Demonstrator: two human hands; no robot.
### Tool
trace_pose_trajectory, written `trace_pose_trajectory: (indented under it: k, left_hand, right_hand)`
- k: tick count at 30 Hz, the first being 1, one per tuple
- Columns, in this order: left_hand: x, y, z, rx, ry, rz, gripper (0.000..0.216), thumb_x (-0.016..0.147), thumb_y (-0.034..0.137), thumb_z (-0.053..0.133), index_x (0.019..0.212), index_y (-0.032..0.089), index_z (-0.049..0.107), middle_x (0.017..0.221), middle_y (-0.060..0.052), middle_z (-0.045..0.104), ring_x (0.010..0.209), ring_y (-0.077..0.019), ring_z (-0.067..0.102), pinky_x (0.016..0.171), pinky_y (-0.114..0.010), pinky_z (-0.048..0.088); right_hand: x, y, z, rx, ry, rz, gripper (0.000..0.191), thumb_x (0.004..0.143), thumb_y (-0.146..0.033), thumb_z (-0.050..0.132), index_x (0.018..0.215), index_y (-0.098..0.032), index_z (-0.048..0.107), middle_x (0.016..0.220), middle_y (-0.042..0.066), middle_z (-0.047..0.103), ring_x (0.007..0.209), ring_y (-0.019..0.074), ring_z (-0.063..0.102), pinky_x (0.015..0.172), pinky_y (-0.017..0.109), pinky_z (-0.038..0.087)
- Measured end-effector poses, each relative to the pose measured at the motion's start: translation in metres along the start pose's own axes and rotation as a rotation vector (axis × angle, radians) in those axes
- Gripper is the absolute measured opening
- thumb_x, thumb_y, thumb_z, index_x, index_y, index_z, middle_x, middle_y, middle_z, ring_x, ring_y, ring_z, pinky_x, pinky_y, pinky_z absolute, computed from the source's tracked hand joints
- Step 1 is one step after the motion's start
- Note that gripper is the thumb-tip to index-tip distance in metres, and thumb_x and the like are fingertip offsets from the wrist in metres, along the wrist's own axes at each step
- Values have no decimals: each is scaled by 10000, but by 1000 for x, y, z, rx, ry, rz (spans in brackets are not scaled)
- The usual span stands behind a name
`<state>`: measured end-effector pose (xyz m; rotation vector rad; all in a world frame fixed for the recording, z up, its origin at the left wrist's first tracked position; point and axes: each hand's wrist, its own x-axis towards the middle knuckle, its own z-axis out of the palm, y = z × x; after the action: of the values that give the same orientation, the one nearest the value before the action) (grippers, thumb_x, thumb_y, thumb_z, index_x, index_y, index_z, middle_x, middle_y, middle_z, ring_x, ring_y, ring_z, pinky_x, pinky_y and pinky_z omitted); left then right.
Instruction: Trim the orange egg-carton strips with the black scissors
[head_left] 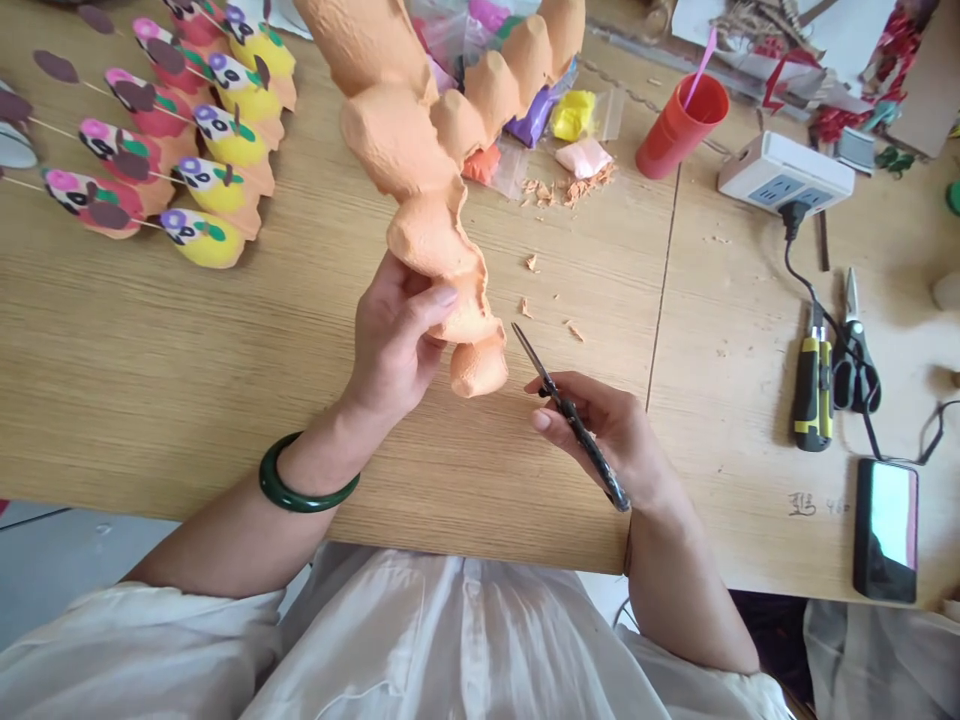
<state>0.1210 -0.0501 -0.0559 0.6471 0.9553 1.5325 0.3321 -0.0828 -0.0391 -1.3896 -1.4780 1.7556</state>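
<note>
My left hand, a dark green bangle on its wrist, grips an orange egg carton strip by its near end. Bumpy cups run along the strip, and its right edge looks ragged. A pair of scissors with dark handles is held in my right hand, fingers closed around it. The blades point up and left, a little apart from the strip's edge. Another orange egg carton piece lies farther back. Small orange scraps are scattered on the table to the right of the strip.
Rows of painted carton figures with thin sticks stand at the left. Bags of coloured clay and a red cup are at the back. On the right lie a power strip, a box cutter, more scissors and a phone-like device.
</note>
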Motion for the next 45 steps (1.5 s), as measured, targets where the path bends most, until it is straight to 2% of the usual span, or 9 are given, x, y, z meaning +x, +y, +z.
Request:
trace_pose_trajectory:
  k: [3,5,9,18,24,28,31,38,45]
  left_hand:
    - [9,-4,-6,-3,-19,120,190,745,251,806,928,235,758,898,0,696,831,-162,588,698,-257,523]
    - [14,-8,-10,7,-25,178,175,745,246,794,919,232,772,892,-11,701,834,-160,588,722,-247,517]
    - [15,-12,-12,46,-28,171,177,736,226,784,905,277,773,862,-12,708,822,-192,595,703,-281,506]
    - [9,-13,-13,123,-63,203,178,812,306,842,962,282,750,891,11,685,876,-164,609,789,-258,494]
    - [6,-10,-13,200,-17,129,164,786,275,824,932,266,751,899,8,659,869,-167,558,802,-237,508]
    - [4,-7,-10,173,-18,44,132,784,213,780,906,245,740,852,4,615,754,-150,512,743,-260,515]
    - [4,-7,-9,145,-20,25,150,791,173,753,930,230,744,860,-3,616,769,-148,522,734,-264,510]
    - [4,-13,-16,281,-61,27,284,734,284,871,970,297,714,850,13,585,728,-148,520,686,-273,493]
    - [0,-8,-14,441,4,-29,357,749,374,855,1054,362,669,1064,-16,658,973,-235,643,722,-313,519]
  right_hand:
    - [-2,1,-2,-107,-27,-21,400,854,-467,815,1071,-140,741,672,-44,456,609,98,374,549,261,307]
    - [-1,2,-2,-162,-46,-39,395,856,-453,812,1072,-129,748,667,-42,461,604,98,378,547,258,314]
    - [2,7,2,-240,-84,-80,327,881,-438,777,1007,-138,757,654,-39,450,595,98,381,541,253,312]
    - [1,8,7,-424,29,-160,175,907,-306,677,908,-147,751,629,-36,501,568,87,379,549,232,332]
    - [1,9,6,-489,27,-155,201,915,-331,667,871,-151,746,608,-34,523,556,87,373,537,227,332]
    - [0,8,8,-514,9,-140,214,931,-334,647,860,-151,732,617,-26,546,561,88,402,545,226,336]
    - [-2,8,10,-524,18,-132,221,943,-343,634,875,-153,724,628,-22,556,563,89,416,552,221,347]
    - [-4,9,15,-579,54,-173,243,947,-354,627,793,-173,678,599,-32,517,540,86,375,535,222,316]
    - [2,11,18,-601,78,-142,250,920,-410,670,888,-167,713,616,-17,591,528,95,432,540,230,329]
